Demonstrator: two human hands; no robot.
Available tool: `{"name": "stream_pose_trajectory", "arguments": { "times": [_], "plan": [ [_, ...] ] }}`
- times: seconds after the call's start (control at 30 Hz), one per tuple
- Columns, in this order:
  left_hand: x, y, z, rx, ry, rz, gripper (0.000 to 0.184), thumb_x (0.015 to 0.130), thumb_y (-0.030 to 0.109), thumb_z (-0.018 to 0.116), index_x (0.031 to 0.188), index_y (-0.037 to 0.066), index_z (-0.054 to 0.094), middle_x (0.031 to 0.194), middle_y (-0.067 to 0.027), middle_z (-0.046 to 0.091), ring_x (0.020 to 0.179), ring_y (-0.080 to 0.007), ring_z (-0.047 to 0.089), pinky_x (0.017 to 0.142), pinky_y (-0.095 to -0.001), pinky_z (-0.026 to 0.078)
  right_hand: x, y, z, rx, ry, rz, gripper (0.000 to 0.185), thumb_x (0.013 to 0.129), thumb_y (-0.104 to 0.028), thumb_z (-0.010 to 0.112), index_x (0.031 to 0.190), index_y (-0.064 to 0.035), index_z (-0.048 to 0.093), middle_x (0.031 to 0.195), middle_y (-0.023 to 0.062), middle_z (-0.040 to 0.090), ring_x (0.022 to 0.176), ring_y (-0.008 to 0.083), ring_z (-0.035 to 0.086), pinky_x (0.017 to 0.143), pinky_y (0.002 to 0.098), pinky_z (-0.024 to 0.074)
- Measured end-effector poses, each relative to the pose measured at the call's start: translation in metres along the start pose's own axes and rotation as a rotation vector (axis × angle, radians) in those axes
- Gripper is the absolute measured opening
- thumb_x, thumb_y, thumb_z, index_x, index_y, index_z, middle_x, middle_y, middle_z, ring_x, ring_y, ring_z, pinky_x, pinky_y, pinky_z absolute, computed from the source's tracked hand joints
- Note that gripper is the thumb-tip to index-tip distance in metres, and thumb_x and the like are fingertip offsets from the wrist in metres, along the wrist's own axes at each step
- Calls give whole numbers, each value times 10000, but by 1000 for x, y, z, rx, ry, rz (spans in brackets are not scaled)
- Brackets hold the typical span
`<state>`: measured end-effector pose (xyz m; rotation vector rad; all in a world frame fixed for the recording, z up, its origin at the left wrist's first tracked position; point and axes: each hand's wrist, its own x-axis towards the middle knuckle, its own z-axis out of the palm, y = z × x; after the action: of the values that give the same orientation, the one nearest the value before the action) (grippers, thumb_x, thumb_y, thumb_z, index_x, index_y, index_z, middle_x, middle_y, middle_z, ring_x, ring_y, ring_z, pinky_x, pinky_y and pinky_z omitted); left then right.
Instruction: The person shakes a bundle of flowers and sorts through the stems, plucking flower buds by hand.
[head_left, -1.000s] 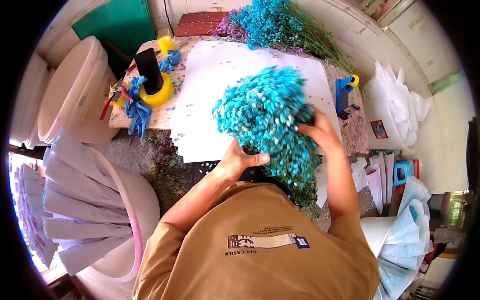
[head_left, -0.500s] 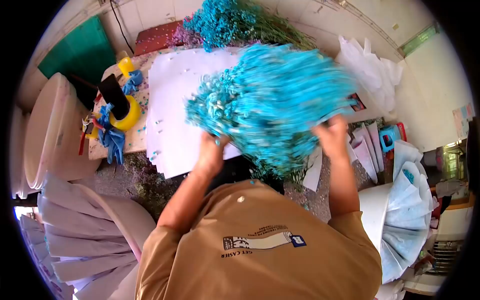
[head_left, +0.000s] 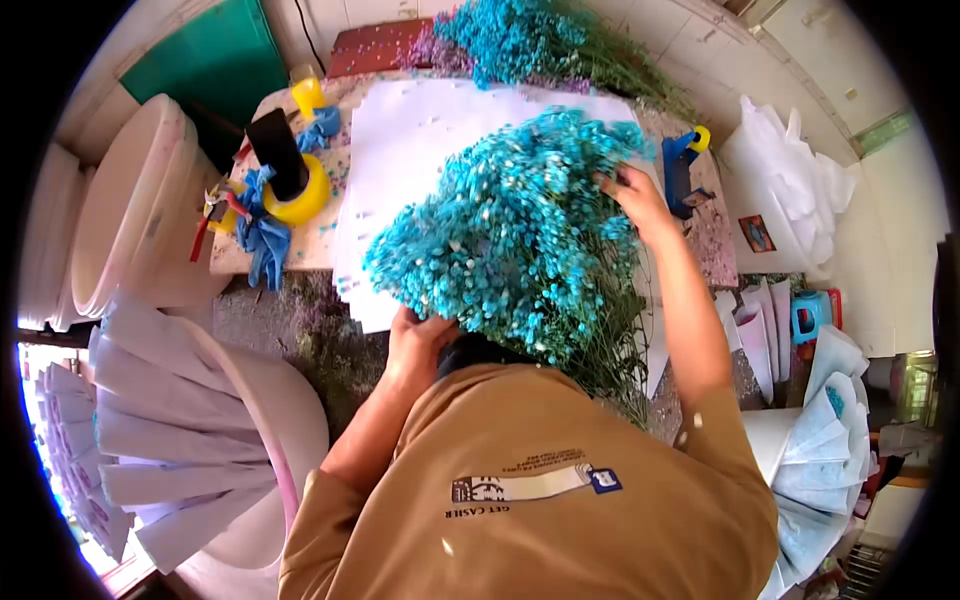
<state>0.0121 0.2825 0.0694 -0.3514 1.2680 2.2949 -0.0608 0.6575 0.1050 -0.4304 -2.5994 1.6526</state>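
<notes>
A large bunch of small blue flowers [head_left: 500,230] with green stems lies over white paper sheets [head_left: 400,130], its stems pointing down toward the right of my shirt. My left hand [head_left: 420,345] is at the lower left edge of the bunch, its fingers partly hidden under the blossoms. At the upper right edge, my right hand [head_left: 635,200] has its fingers curled around part of the bunch; the fingertips sink among the flowers.
Behind the paper lie more blue flowers [head_left: 510,35]. Yellow tape [head_left: 305,195], a phone [head_left: 277,150] and blue gloves [head_left: 265,245] are at left. A tape dispenser [head_left: 680,175] stands right. Wrapped bundles fill buckets on both sides.
The bunch was shaken, blurred and spread to the right half a second ago; now it rests lower and sharper over the paper. My right hand has moved up, and my left hand slightly down.
</notes>
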Motion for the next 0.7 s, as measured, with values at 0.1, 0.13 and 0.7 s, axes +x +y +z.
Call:
{"name": "stream_pose_trajectory", "arguments": {
  "times": [0.1,0.13,0.7],
  "plan": [
    [26,-5,-3,15,-68,-14,490,817,-11,623,1278,19,463,1132,-145,621,1049,-272,634,915,-415,527,1,-5,11,77,-116,-60,688,897,-388,727,1418,-17,477,1344,143,594,1238,240,534,1063,360,381],
    [35,-6,1,-34,-183,3,507,811,-23,647,1284,25,471,1128,-108,634,1051,-250,635,945,-409,509,-3,-4,14,162,-157,-48,750,878,-427,740,1434,-13,453,1346,150,592,1238,249,534,1067,363,379],
    [81,-20,31,94,-964,401,535,981,335,545,1443,86,442,1383,-164,515,1232,-321,535,952,-444,514,-165,-31,-103,396,617,-447,483,801,-187,742,1235,-6,635,1159,113,676,998,212,660,861,336,531]
  ]
}}
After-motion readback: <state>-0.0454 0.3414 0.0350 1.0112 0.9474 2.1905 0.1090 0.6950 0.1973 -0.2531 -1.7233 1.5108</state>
